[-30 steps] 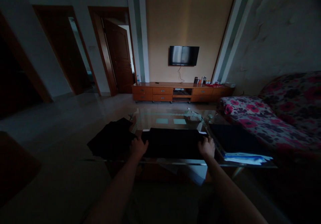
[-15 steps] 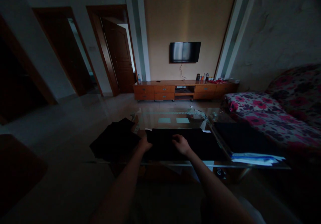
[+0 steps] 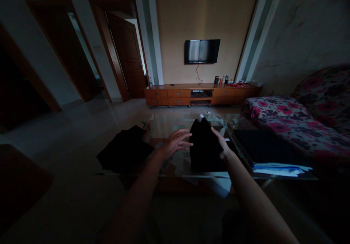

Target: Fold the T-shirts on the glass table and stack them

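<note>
A folded black cloth (image 3: 205,147), perhaps a garment, rests on the glass table, its far end raised with a small white tag or label showing. Just left of it is my left hand (image 3: 177,141), fingers spread, holding nothing. My right hand (image 3: 222,145) is at the cloth's right edge and appears to grip it; part of its fingers is hidden against the dark fabric. Farther left lies another black cloth (image 3: 125,147), loosely bunched. On the right side of the table is a flat black stack (image 3: 268,145) with white and blue layers (image 3: 281,170) under it.
The glass coffee table (image 3: 161,127) has papers visible beneath its top. Beyond stand a wooden TV cabinet (image 3: 179,94) with bottles on it and a wall-mounted television (image 3: 202,51). A sofa with a flowered cover (image 3: 284,111) is on the right. A wooden door (image 3: 127,54) stands ajar.
The middle black cloth, earlier spread wide, is now folded over toward the right. My left hand has let go of its left edge. My right hand has moved right to the cloth's right side.
</note>
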Available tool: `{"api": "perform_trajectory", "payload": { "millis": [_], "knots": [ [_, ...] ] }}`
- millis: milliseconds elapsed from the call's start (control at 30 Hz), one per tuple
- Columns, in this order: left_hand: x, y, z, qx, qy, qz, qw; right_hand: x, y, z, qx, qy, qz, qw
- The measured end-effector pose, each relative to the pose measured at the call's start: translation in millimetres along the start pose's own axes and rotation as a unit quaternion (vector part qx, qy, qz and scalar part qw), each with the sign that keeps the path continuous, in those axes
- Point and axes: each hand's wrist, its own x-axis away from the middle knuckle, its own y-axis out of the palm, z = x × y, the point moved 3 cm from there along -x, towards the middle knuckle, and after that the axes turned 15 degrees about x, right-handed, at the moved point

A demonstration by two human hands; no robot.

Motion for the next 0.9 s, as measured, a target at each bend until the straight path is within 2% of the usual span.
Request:
{"api": "perform_trajectory", "payload": {
  "millis": [67,133,200,367,533,667,800,900],
  "knots": [
    [-1,-7,-6,-0.038,-0.005,0.074,0.996,5,-22,-1,0.048,0.035,0.054,0.997],
    [-4,-21,-18,-0.088,-0.014,0.145,0.986,6,-42,4,0.099,0.036,0.135,0.985],
    [-7,-34,-29,-0.122,-0.027,0.17,0.977,3,-58,9,0.122,0.014,0.194,0.973],
    [-12,-54,-47,-0.157,-0.044,0.166,0.973,-5,-87,15,0.123,-0.025,0.231,0.965],
    [-14,-65,-59,-0.174,-0.062,0.151,0.971,-11,-117,25,0.204,-0.034,0.303,0.93],
    [-17,-68,-65,-0.209,-0.076,0.133,0.966,-14,-140,43,0.253,0.004,0.345,0.904],
    [-14,-62,-63,-0.235,-0.076,0.113,0.962,-10,-159,59,0.332,0.074,0.384,0.859],
    [-11,-57,-59,-0.255,-0.078,0.098,0.959,-6,-163,65,0.377,0.117,0.401,0.827]
  ]
}}
